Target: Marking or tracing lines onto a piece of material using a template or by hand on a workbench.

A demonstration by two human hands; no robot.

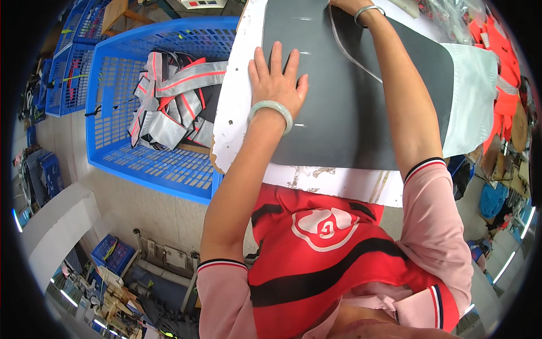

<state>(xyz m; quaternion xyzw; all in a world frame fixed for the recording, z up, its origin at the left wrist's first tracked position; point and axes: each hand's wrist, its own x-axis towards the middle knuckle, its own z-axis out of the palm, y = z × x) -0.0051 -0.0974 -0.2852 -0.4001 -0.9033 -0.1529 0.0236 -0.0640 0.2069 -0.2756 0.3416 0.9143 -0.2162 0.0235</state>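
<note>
A dark grey sheet (361, 127) with short white marks near its left side lies flat on a white tabletop (237, 121) with chipped edges. My left hand (278, 76) presses flat on the sheet near its left edge, fingers spread, a pale bangle at the wrist. My right hand (353, 5) is at the far edge of the picture, partly cut off, with a metal bangle on its wrist. Its fingers are closed at the upper end of a thin, pale, cord-like strip (345, 48), which curves down across the sheet and passes behind my right forearm.
Left of the table stands a blue plastic basket (152, 181) holding several grey reflective strips (192, 79) with red lines. Pale fabric (474, 96) overhangs the table's right end, beside orange-red pieces (502, 107). Clear plastic bags (449, 20) lie at the far right.
</note>
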